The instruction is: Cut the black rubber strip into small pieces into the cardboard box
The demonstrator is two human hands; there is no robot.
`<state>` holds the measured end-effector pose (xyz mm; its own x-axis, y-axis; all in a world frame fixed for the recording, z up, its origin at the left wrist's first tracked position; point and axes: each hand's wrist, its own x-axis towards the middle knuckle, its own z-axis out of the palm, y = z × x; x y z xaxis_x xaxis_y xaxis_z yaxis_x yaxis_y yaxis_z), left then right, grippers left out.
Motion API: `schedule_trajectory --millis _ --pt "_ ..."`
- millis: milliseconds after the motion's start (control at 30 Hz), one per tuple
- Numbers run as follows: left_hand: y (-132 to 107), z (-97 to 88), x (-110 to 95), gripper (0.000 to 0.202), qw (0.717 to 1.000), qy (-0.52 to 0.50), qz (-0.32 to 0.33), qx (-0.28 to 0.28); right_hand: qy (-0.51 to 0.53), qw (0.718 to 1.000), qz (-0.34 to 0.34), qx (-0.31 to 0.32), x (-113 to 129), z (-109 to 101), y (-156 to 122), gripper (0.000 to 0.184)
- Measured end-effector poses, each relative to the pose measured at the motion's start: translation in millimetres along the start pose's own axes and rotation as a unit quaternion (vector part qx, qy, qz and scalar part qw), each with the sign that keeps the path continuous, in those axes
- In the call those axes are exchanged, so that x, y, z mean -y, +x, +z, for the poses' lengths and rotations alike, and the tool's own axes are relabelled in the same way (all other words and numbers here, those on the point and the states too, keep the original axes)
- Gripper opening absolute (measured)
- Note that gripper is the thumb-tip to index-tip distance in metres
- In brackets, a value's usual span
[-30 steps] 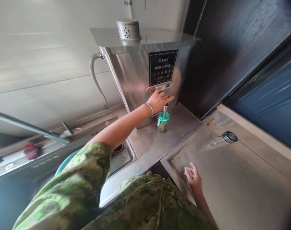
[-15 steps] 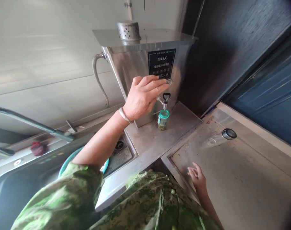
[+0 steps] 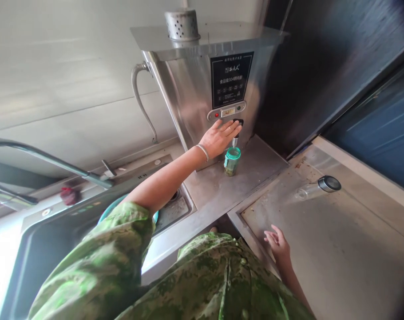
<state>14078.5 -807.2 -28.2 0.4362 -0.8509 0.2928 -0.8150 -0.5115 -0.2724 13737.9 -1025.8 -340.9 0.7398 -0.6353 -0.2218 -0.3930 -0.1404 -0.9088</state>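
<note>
Left hand [image 3: 220,138] dropped from the panel [image 3: 226,112] back onto the tap handle [image 3: 238,122], 12 o'clock of the jar [image 3: 231,161], fingers flat, nothing gripped; filling probably resumed. Right hand [image 3: 278,243] lay open.

The left arm is stretching far forward, the left hand [image 3: 218,138] flat with fingers extended together. The right hand [image 3: 278,242] is resting low, fingers loosely spread.

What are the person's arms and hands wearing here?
No gloves on either. The left hand has a thin silver-coloured bangle at the wrist, and that arm wears a green camouflage sleeve ending near the elbow. The right hand shows no jewellery, and its forearm is bare.
</note>
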Motion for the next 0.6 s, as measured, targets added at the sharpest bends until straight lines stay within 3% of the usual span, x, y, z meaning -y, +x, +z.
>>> schedule_trajectory --millis 333,600 --pt "34 7.2 12 0.069 1.0 -0.013 -0.008 0.0 0.013 1.0 0.006 -0.018 7 -6 2 0.073" --pt "46 25.1 18 0.063 0.999 -0.021 -0.003 0.024 -0.016 0.998 0.059 -0.024 4 -3 -8 0.071"
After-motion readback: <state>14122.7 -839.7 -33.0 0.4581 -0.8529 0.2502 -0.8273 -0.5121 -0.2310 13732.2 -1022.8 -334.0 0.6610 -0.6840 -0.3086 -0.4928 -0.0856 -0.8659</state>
